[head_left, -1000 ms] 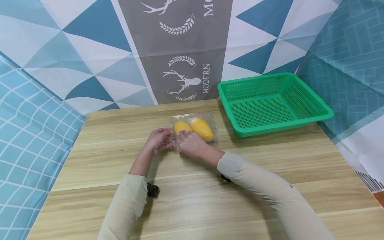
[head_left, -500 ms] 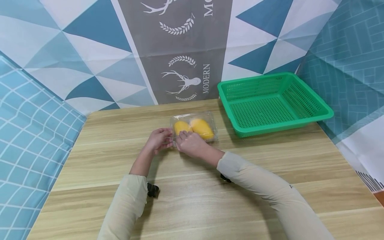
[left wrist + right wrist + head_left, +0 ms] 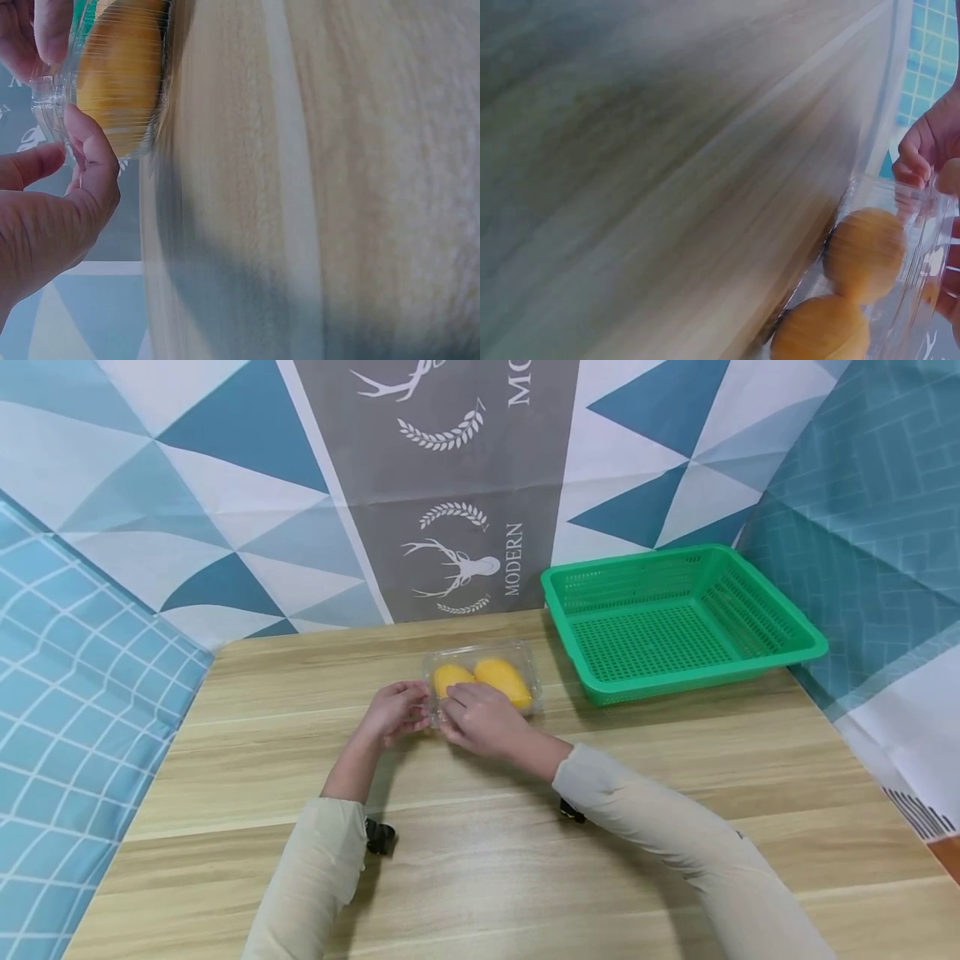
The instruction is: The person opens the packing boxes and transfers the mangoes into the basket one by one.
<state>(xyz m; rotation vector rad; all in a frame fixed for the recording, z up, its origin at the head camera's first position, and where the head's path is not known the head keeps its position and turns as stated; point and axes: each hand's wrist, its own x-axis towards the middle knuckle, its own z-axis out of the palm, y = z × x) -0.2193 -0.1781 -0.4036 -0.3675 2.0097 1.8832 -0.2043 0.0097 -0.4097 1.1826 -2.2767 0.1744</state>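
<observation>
A clear plastic clamshell box (image 3: 530, 670) lies on the wooden table, near its back edge. Inside are two yellow mangoes (image 3: 501, 678), side by side. My left hand (image 3: 397, 710) is at the box's left side; the left wrist view shows its thumb and forefinger (image 3: 94, 146) pinching the rim near a corner. My right hand (image 3: 483, 720) reaches over the near left part of the box, with its fingers curled at the rim. In the right wrist view only the right thumb (image 3: 949, 177) and parts of the fingers show at the image edge. The lid appears to be on.
A green plastic basket (image 3: 652, 639) with slotted walls stands at the back right of the table (image 3: 465, 860), to the right of the box. Patterned wall coverings (image 3: 450, 468) rise behind the table and along both sides.
My right hand has shifted slightly to the right along the rim, its fingers and forearm a little higher and turned. The left hand and the box look the same.
</observation>
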